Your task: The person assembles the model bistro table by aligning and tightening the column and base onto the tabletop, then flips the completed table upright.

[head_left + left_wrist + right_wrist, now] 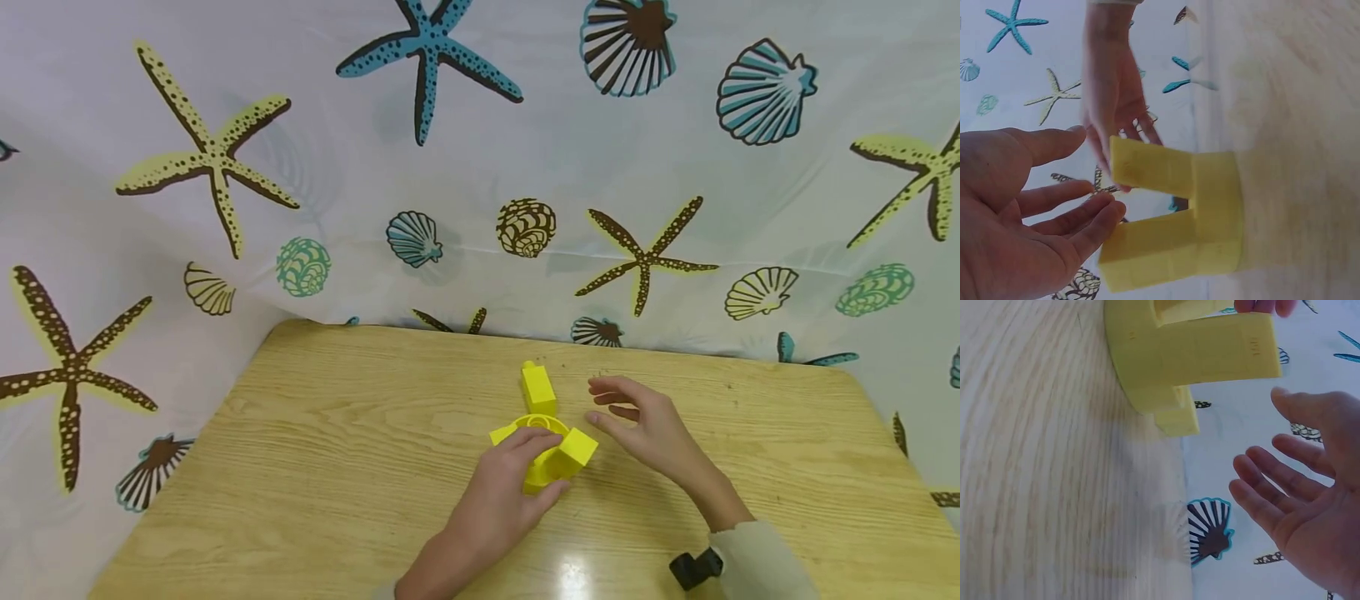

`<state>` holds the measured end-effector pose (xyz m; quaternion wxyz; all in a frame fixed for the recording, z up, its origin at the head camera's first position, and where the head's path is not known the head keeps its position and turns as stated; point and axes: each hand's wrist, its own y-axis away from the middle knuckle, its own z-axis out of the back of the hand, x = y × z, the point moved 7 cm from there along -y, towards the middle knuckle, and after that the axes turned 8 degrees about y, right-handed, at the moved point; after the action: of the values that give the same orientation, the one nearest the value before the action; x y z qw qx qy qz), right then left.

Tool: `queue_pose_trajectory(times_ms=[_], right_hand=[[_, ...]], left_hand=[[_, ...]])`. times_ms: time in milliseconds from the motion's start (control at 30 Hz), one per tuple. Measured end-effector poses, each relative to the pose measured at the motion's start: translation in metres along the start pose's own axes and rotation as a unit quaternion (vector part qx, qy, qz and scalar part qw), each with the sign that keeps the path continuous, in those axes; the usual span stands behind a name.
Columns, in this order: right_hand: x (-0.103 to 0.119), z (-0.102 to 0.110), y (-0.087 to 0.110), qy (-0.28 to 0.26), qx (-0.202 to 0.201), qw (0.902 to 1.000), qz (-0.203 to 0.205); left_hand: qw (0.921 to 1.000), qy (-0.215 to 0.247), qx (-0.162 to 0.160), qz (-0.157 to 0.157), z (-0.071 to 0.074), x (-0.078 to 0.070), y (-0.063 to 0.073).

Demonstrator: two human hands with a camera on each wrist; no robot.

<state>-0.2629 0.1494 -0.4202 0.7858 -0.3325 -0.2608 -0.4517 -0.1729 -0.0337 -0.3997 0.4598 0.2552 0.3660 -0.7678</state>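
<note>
A yellow round base (534, 482) rests on the table, with yellow rectangular blocks rising from it. One block (577, 448) stands on its right side; another (501, 434) shows partly at its left. My left hand (495, 487) reaches over the base, its fingers loosely bent beside the blocks. In the left wrist view a fingertip overlaps the tip of one upright block (1147, 253); I cannot tell whether it touches. To the right, my right hand (652, 429) hovers apart from the blocks, fingers relaxed and holding nothing. Just behind the base lies a yellow block (538, 390) with a small round knob.
The wooden table (337, 467) has a pale cloth (480, 175) printed with starfish and shells hanging behind it and at its sides. A black device (695, 569) sits at the right wrist, by the sleeve.
</note>
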Motion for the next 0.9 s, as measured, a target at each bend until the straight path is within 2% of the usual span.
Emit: queue_pose_trajectory(times_ms=[133,333,567,733,900], right_hand=[[-0.005,-0.009,-0.013,0.003,-0.002,0.9999,-0.014],[-0.009,-0.029,-0.032,-0.003,0.020,0.9995,-0.024],[-0.015,-0.047,-0.043,0.018,0.040,0.9977,-0.053],[-0.019,-0.061,-0.051,0.037,0.048,0.9956,-0.072],[-0.019,-0.070,-0.054,0.044,0.048,0.9945,-0.082]], left_hand=[[0.9998,-0.022,-0.004,0.002,-0.012,0.002,-0.005],[0.9984,-0.047,-0.022,-0.020,-0.023,0.002,-0.013],[0.9967,-0.054,-0.054,-0.027,-0.021,0.004,-0.014],[0.9963,-0.061,-0.057,-0.021,-0.021,0.006,-0.013],[0.9972,-0.049,-0.054,-0.014,-0.016,0.011,-0.012]])
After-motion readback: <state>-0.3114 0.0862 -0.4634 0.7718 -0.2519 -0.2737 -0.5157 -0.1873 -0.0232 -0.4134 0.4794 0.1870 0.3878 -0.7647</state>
